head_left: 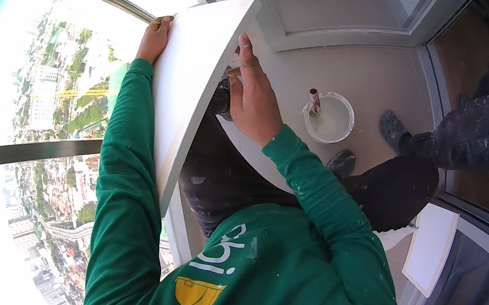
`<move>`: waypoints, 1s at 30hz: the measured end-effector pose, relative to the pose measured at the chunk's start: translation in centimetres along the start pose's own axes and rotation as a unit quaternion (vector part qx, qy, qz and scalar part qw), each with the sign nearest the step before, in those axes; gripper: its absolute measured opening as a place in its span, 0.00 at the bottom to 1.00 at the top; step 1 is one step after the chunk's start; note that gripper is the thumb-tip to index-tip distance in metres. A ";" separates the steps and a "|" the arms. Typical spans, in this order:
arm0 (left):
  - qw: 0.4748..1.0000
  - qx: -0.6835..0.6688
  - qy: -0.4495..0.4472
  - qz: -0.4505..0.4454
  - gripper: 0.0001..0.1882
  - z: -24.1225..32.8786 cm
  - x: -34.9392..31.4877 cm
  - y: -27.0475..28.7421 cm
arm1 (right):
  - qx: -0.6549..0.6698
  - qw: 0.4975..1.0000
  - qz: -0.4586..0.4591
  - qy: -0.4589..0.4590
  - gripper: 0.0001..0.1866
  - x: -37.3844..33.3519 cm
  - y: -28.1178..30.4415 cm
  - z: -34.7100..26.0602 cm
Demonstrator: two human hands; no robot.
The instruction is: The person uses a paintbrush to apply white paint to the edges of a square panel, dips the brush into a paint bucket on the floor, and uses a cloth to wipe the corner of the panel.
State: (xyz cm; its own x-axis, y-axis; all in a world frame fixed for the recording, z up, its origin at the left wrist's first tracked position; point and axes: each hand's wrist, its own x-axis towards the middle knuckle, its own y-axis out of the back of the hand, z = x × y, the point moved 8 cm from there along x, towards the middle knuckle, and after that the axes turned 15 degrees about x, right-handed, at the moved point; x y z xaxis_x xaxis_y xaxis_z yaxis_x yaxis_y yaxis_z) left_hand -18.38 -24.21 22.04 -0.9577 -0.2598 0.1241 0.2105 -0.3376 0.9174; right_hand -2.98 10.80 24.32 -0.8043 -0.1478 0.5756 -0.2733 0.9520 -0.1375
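Observation:
A long white board [196, 73] stands tilted in front of me, beside the window, with its narrow edge toward my right. My left hand [155, 39] grips the board's far left edge, and a ring shows on one finger. On the other side, my right hand [256, 97] is raised close to the board's right edge, fingers stretched out and apart. Whether its fingertips touch the board I cannot tell. Nothing shows in the right palm. The board's underside is hidden.
A bucket [328, 137] of whitish liquid holds a brush with a dark red handle [314, 96]. A paint-spattered leg in a dark clog [394, 131] is at right. A second white board [430, 251] leans by the glass door. Large windows [30, 155] line the left.

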 end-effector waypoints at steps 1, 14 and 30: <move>1.000 0.013 0.015 -0.013 0.24 1.9 -0.6 -0.4 | -0.029 0.999 0.014 0.009 0.45 -0.3 1.0 -0.2; 0.992 0.035 -0.019 -0.116 0.27 -9.2 1.6 0.3 | 0.002 0.971 0.194 -0.139 0.14 -16.5 27.5 -12.8; 0.998 0.052 0.010 -0.017 0.25 -2.0 -1.3 0.9 | -0.552 0.622 0.139 -0.538 0.39 -52.1 39.5 20.3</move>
State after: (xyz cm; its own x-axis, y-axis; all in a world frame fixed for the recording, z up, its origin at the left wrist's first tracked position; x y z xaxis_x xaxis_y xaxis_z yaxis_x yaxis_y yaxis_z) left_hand -16.58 -26.03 21.92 -0.9596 -0.2684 0.0850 0.1548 -0.2510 0.9555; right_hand 17.39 50.65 -27.45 -0.7893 0.5349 -0.3014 0.0058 0.4974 0.8675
